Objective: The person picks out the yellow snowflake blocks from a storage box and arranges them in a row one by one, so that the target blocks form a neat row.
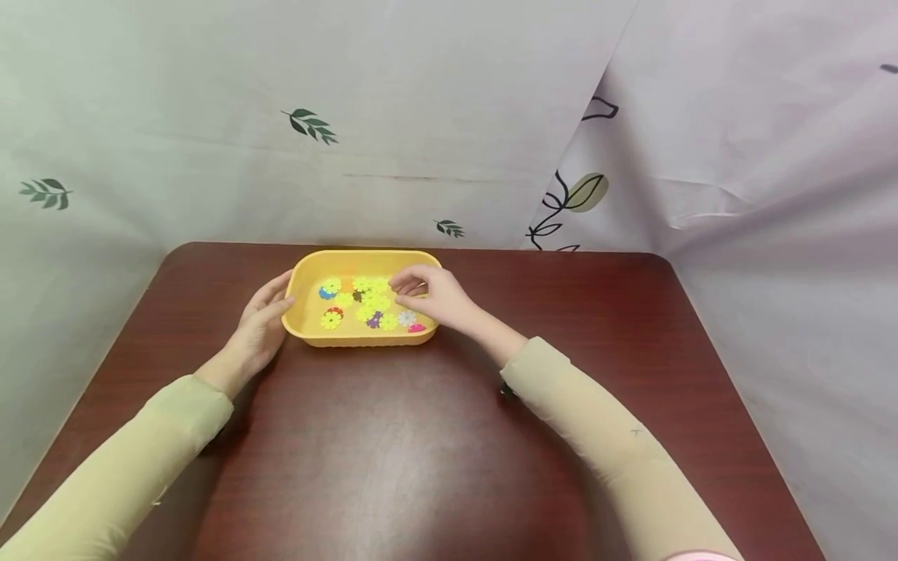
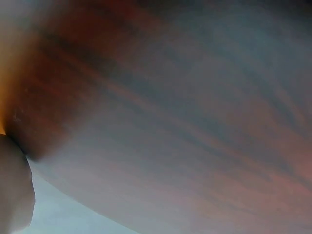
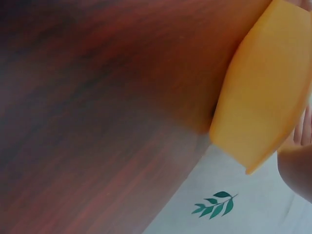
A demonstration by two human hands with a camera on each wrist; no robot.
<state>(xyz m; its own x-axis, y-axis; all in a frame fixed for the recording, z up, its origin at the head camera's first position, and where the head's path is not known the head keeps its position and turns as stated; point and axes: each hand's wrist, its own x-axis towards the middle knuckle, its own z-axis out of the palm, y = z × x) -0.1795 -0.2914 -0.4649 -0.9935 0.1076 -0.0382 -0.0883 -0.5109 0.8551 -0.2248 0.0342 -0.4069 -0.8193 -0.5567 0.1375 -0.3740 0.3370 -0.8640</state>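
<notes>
A yellow plastic tray (image 1: 363, 341) with rounded corners sits near the far edge of the table. Inside lie several flower-shaped plastic discs (image 1: 332, 319), mostly yellow, with some blue, red, purple, white and pink ones. My left hand (image 1: 258, 327) grips the tray's left end, thumb at the rim and fingers along the outer wall. Over the tray's right side is my right hand (image 1: 438, 298), fingers bent downward and thumb apart from them, close above the discs. Nothing can be made out between its fingertips. In the right wrist view, part of that hand (image 3: 295, 161) shows beside the tray's wall (image 3: 263, 92).
The dark red wooden table (image 1: 379, 436) stretches from the tray toward me. Behind it hangs a pale cloth (image 1: 393, 117) with leaf prints, and it continues along both sides. The left wrist view is mostly blurred table surface.
</notes>
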